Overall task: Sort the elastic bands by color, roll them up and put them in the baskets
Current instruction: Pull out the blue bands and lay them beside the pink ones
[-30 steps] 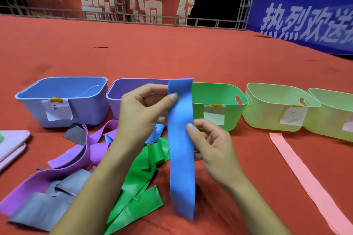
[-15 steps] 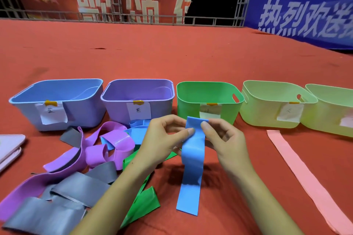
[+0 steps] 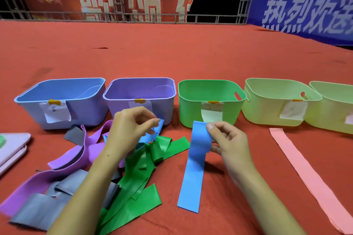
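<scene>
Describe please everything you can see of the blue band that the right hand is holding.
The blue band is a long, flat, smooth strip, like thin rubber, of one plain colour. The right hand pinches its top end, thumb on the front, and that end is curled over a little. From this grip the strip runs down toward the camera, and its lower end lies on the red carpet. It is in front of the green basket, beside the green bands. The left hand does not touch it.
</scene>
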Available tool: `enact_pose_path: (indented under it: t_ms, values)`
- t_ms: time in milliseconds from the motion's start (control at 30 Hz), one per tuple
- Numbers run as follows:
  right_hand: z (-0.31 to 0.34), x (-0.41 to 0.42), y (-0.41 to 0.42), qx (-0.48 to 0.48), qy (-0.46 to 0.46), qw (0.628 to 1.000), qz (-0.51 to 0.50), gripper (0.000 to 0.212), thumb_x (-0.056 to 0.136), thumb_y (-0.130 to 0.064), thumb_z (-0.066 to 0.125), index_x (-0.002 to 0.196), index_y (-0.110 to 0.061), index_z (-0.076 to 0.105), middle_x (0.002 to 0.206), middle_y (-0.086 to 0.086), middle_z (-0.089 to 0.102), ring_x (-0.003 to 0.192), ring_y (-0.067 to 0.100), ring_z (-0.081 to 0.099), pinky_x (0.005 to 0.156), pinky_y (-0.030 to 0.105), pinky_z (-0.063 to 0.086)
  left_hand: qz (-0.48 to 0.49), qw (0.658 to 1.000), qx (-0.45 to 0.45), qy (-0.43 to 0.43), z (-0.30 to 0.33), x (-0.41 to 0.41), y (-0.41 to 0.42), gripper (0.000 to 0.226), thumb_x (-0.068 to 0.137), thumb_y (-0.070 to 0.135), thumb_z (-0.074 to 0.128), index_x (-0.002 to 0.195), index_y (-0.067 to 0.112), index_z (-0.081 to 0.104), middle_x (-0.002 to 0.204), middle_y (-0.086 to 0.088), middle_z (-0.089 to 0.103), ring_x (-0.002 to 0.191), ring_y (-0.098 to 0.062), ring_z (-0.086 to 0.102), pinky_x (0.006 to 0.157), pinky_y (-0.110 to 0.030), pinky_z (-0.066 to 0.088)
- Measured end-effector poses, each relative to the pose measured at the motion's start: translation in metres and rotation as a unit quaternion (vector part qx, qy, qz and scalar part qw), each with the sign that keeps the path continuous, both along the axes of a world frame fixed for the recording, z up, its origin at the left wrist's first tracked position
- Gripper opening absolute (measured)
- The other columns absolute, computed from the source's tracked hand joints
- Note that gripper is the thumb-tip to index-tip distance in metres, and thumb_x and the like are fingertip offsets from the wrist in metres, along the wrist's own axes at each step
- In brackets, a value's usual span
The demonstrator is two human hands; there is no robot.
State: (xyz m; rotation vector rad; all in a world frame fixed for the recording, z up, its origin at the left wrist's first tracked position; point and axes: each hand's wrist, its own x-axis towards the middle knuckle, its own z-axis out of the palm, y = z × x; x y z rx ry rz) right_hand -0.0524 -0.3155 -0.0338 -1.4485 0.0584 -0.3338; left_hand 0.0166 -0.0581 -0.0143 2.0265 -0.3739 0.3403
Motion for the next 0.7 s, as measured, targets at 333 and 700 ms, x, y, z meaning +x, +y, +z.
enact_pose_path:
  t_ms: [333, 700]
  values:
    - [-0.005, 0.001, 0.001, -0.004, 0.007, 0.999, 0.038, 0.013, 0.1, -0.013, 0.068, 0.094, -0.002, 0.073, 0.079, 0.015, 0.07, 0.072, 0.022, 0.066, 0.061, 0.029, 0.06, 0.105, 0.96, 0.254, -0.05, -0.042, 0.033, 0.036, 0.029, 0.07, 0.035, 0.095, 0.09, 0.031, 0.074, 0.085, 0.013, 0.07, 0.082, -0.017, 0.066, 0.074, -0.04, 0.056]
    - [-0.004, -0.004, 0.008, -0.05, -0.028, 0.997, 0.046, 0.013, 0.092, -0.032, 0.072, 0.091, -0.019, 0.077, 0.086, 0.014, 0.074, 0.08, 0.021, 0.065, 0.071, 0.045, 0.058, -0.017, 0.999, -0.046, -0.018, 0.007, 0.007, 0.02, 0.023, 0.074, 0.032, 0.089, 0.091, 0.019, 0.081, 0.076, 0.0, 0.075, 0.084, -0.011, 0.072, 0.079, -0.031, 0.056]
